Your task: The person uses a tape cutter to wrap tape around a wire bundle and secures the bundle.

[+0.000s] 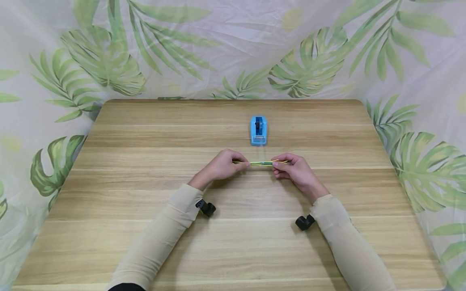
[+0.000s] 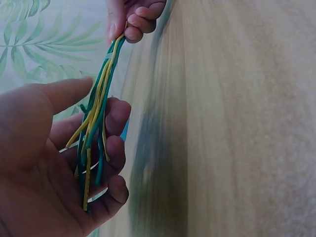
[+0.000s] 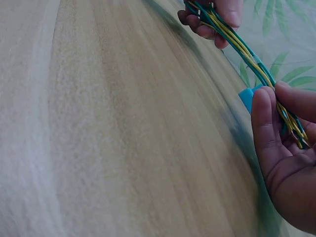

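Between the two hands stretches a thin bundle of green and yellow wires [image 1: 261, 163], held level above the table. My left hand [image 1: 225, 165] pinches its left part between thumb and fingers. My right hand [image 1: 295, 170] pinches it toward the right end. Loose wire ends [image 2: 88, 148] spread over the left palm in the left wrist view. A clear strip of tape [image 1: 262, 152] runs from a blue tape dispenser [image 1: 258, 131] to the middle of the bundle. In the right wrist view, the other wire ends [image 3: 296, 131] lie within the right hand.
The wooden table [image 1: 127, 169] has a cloth with green leaf prints [image 1: 233, 48] behind it and at its sides. The dispenser stands just beyond the hands. Small black cameras [image 1: 206, 208] are strapped to both wrists.
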`<state>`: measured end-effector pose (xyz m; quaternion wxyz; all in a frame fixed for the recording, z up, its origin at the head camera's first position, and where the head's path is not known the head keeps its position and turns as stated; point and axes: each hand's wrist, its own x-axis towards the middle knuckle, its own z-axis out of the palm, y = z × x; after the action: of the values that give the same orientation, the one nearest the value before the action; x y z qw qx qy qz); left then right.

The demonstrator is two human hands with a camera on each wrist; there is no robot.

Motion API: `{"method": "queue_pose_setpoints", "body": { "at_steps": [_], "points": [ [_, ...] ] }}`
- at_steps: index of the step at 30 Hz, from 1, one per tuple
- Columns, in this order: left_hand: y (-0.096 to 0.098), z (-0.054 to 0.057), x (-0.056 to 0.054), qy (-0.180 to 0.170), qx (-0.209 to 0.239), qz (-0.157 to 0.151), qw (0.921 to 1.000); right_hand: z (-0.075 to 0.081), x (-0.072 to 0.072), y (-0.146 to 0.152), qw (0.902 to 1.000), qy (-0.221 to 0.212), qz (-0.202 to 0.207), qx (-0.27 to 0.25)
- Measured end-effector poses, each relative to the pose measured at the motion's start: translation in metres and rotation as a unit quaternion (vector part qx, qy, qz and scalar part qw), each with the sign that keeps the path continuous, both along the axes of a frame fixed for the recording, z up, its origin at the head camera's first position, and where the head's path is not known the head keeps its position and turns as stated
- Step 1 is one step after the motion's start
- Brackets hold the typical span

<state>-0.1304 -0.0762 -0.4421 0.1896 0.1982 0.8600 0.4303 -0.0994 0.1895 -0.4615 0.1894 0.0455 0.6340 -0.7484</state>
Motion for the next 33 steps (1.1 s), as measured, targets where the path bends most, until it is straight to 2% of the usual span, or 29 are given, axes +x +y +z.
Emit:
{"method": "queue_pose_setpoints", "body": {
  "at_steps": [5,12,18,25,28,33],
  "points": [
    [-0.0001,-0.0021,-0.0007,0.009,0.007,-0.006,0.9999,-0.0006,-0.0008,-0.0003,1.0000,0.003,-0.003,0.005],
    [0.0000,-0.0032,0.0001,0.024,0.009,0.009,0.9996,-0.0006,-0.0021,-0.0006,0.9998,0.000,-0.002,0.018],
    [-0.0016,-0.0014,0.0013,0.038,0.008,0.002,0.9992,-0.0006,-0.0032,0.0008,0.9997,-0.006,0.003,0.021],
    [-0.0019,-0.0010,0.0026,0.061,0.003,0.007,0.9981,0.0032,-0.0038,0.0025,0.9990,-0.036,-0.001,0.027],
    [-0.0022,-0.0021,0.0026,0.077,0.006,0.004,0.9970,0.0060,-0.0037,0.0038,0.9981,-0.053,0.002,0.031],
    [-0.0028,-0.0050,0.0023,0.124,0.006,-0.012,0.9922,0.0072,-0.0049,0.0046,0.9960,-0.078,0.019,0.038]
  ]
}}
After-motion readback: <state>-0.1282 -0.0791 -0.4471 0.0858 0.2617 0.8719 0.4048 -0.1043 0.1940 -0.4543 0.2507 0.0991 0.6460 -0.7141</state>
